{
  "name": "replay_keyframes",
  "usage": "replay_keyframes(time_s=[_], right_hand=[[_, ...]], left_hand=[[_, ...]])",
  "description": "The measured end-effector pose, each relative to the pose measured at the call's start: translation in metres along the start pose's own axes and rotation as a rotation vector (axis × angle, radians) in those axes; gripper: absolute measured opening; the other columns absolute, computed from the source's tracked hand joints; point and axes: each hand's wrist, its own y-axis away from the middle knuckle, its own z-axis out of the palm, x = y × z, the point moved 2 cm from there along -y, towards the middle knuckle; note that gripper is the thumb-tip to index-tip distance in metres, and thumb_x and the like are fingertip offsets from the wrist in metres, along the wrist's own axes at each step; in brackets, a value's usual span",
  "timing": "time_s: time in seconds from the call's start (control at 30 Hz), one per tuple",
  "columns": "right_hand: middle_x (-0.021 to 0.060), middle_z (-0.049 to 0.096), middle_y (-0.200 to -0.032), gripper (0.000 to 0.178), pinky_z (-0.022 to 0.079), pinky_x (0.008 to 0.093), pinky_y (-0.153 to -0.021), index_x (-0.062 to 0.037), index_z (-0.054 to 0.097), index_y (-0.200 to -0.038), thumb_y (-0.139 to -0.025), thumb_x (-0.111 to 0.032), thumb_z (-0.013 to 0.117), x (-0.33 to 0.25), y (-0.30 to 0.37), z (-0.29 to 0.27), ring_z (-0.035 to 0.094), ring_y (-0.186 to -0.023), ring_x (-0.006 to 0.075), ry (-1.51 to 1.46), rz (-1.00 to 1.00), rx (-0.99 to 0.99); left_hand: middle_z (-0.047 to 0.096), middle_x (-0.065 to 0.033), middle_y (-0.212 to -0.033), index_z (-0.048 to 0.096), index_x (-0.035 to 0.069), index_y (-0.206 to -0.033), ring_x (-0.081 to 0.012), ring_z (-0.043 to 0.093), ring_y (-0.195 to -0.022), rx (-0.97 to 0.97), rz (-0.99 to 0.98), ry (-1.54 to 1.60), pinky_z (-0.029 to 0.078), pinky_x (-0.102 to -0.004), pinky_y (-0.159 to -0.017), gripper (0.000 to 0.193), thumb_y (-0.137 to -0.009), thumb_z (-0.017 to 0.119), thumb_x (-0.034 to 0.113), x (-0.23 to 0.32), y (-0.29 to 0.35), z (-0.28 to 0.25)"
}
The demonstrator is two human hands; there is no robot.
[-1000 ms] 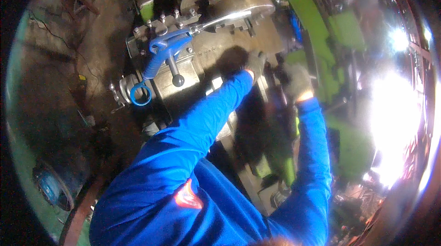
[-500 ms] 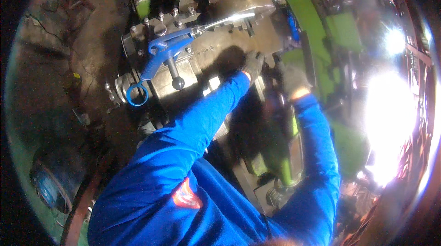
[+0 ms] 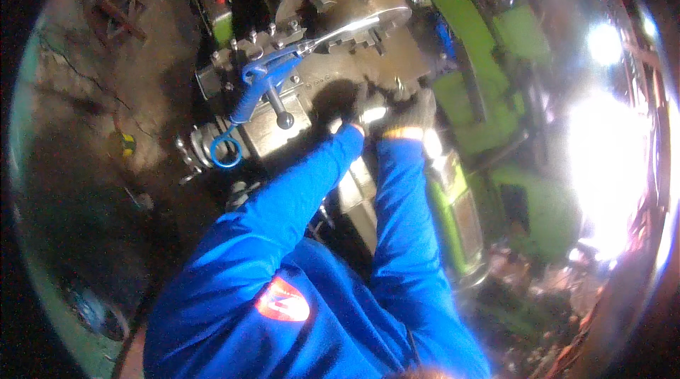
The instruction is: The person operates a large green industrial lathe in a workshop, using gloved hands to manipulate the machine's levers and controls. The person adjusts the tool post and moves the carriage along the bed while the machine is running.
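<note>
Both my hands are in dark grey gloves and close together over the metal machine below a round chuck (image 3: 368, 7). My left hand (image 3: 360, 104) is in shadow beside a bright metal part; its fingers are too dark to make out. Right next to it is my right hand (image 3: 412, 114), with a yellowish cuff at the wrist. A small shiny metal piece (image 3: 400, 86) shows by its fingertips, but whether it is gripped is unclear. To the left, a blue air blow gun (image 3: 265, 81) with a long thin nozzle lies across the machine, near a ball-ended lever (image 3: 285, 120).
A coiled blue hose (image 3: 227, 151) hangs off the blow gun's handle near a handwheel (image 3: 202, 146). Bolts line a block (image 3: 253, 37) at the upper left. Green machine panels (image 3: 464, 103) stand on the right, and a blue round container (image 3: 92, 308) is at the lower left.
My right hand has moved left, up against my left hand, which has shifted slightly left. The view has also shifted a little. The blow gun stays lying on the machine.
</note>
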Motion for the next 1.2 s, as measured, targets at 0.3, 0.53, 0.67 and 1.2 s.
replay_keyframes(time_s=[0.3,0.53,0.67,1.2], right_hand=[[0.0059,0.057,-0.080,0.032,0.052,0.0324,-0.062,-0.0039,0.055,-0.131,-0.099,-0.003,0.059,-0.053,0.075,0.051,0.057,-0.073,0.0166,-0.089,-0.013,-0.031],[0.0175,0.074,-0.112,0.030,0.058,0.0412,-0.086,-0.0068,0.067,-0.127,-0.098,-0.015,0.068,-0.084,0.029,-0.007,0.073,-0.100,0.0321,1.517,-0.367,-0.037],[0.0217,0.072,-0.123,0.043,0.056,0.0483,-0.092,-0.0139,0.060,-0.139,-0.097,-0.019,0.068,-0.084,0.001,-0.032,0.070,-0.112,0.0412,1.607,-0.325,-0.258],[0.0186,0.073,-0.113,0.030,0.054,0.0484,-0.087,-0.0154,0.069,-0.122,-0.092,-0.019,0.068,-0.109,-0.053,-0.038,0.070,-0.109,0.0397,1.858,-0.297,-0.830]], left_hand=[[0.066,-0.0119,-0.118,0.066,0.010,-0.117,-0.0358,0.062,-0.114,-0.162,0.419,-1.015,0.044,-0.0527,-0.101,0.029,-0.095,0.066,0.030,0.102,0.107,-0.171],[0.062,-0.0170,-0.121,0.063,0.005,-0.125,-0.0369,0.056,-0.118,-0.358,0.532,-1.269,0.040,-0.0545,-0.107,0.044,-0.089,0.067,0.032,0.100,0.116,-0.181],[0.063,-0.0164,-0.117,0.064,0.006,-0.115,-0.0369,0.056,-0.116,-0.347,0.526,-1.283,0.041,-0.0525,-0.106,0.036,-0.092,0.063,0.035,0.099,0.112,-0.181],[0.064,-0.0143,-0.119,0.066,0.006,-0.119,-0.0331,0.057,-0.118,-0.319,0.517,-1.371,0.045,-0.0486,-0.104,0.037,-0.096,0.060,0.035,0.092,0.115,-0.180]])
